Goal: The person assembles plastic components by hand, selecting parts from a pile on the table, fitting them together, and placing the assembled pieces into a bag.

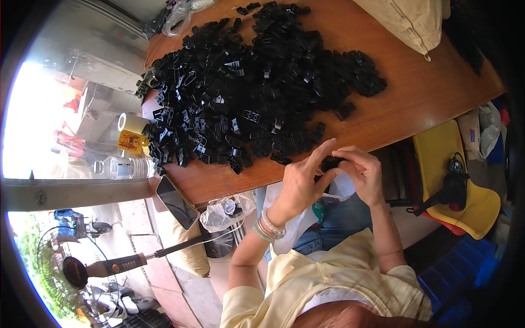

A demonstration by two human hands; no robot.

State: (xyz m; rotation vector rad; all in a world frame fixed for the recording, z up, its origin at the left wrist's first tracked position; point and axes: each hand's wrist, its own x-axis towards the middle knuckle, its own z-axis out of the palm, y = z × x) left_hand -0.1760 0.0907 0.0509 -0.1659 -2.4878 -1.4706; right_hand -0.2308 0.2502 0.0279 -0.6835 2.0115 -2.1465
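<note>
Close to the table's front edge, my left hand (301,183) and my right hand (365,172) meet around a small black plastic part (330,163). The fingers of both hands curl in on it, and they cover most of its shape. Bracelets ring my left wrist. Just beyond my hands, a large heap of small black plastic parts (246,93) spreads over the wooden table (404,109). Some of the parts show shiny metal or pale faces.
A phone (176,201) leans at the table's left corner, near a clear plastic bottle (123,168) and a tape roll (131,122). A fan (76,271) stands lower left. At right is a yellow chair (437,147); a cloth bag (410,22) lies at the back.
</note>
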